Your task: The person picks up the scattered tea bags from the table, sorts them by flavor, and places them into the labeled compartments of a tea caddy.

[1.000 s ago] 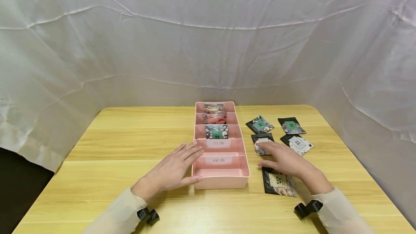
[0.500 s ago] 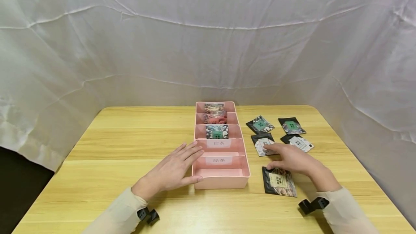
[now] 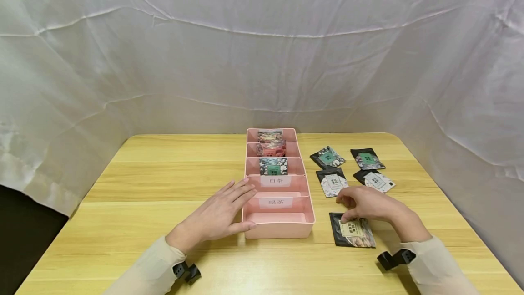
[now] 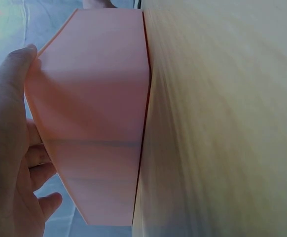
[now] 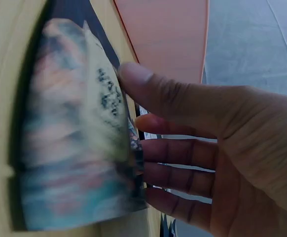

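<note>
My left hand (image 3: 219, 213) rests against the left wall of the pink divided box (image 3: 279, 230), fingers over its rim and thumb at the near corner. In the left wrist view, the thumb (image 4: 22, 59) touches the box's edge. My right hand (image 3: 374, 204) is over the nearest sachet (image 3: 360, 240), a black one with a cream label. Its thumb touches the label, while the bent fingers stay apart from the thumb, beyond the sachet's far edge. In the right wrist view, this sachet (image 5: 59, 148) looks large and blurred beside the thumb (image 5: 138, 76).
Beyond the right hand lie two white-label sachets (image 3: 333, 183) (image 3: 376, 181) and two green-label ones (image 3: 327, 157) (image 3: 367, 158). The box's three far compartments hold sachets (image 3: 273, 166). White paper labels (image 3: 276, 202) mark the dividers. Pale cloth (image 3: 262, 67) hangs behind the table (image 3: 172, 167).
My right hand has drawn back toward me from the near white-label sachet, fingers bending, thumb coming onto the cream-label sachet, which shifts slightly. The left hand stays put.
</note>
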Motion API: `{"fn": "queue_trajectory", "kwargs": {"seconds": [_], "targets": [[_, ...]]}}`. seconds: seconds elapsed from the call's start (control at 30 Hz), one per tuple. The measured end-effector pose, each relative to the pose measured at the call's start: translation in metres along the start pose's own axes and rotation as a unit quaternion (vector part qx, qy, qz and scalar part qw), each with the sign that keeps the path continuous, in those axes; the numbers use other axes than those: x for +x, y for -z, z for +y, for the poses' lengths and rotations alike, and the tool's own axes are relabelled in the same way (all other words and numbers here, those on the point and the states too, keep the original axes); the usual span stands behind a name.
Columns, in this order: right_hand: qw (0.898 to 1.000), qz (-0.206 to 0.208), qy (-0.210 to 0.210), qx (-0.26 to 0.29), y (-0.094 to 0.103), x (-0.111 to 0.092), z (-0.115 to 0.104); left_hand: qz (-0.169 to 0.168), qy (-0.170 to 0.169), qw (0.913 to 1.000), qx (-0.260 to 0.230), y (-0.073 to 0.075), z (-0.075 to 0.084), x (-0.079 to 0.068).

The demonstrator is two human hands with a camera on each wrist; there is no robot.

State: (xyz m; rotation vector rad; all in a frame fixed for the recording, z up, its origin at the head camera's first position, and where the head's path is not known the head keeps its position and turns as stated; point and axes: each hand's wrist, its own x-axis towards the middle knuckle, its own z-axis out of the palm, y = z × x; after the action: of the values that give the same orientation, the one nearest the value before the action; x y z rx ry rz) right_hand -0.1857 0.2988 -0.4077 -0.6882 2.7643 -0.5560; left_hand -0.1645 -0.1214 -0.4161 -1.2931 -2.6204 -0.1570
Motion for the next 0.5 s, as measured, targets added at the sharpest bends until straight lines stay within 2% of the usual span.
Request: {"fn": "queue_trajectory", "kwargs": {"seconds": [0.27, 0.5], "targets": [[0.998, -0.044, 0.025, 0.035, 0.0005, -0.0014, 0.0006, 0.001, 0.001, 1.0, -0.002, -0.0002, 0.0001, 0.0005], [0.997, -0.059, 0.019, 0.046, -0.0005, -0.0019, -0.0033, -0.002, 0.003, 1.0, -0.004, -0.0006, 0.0, 0.0008]]}}
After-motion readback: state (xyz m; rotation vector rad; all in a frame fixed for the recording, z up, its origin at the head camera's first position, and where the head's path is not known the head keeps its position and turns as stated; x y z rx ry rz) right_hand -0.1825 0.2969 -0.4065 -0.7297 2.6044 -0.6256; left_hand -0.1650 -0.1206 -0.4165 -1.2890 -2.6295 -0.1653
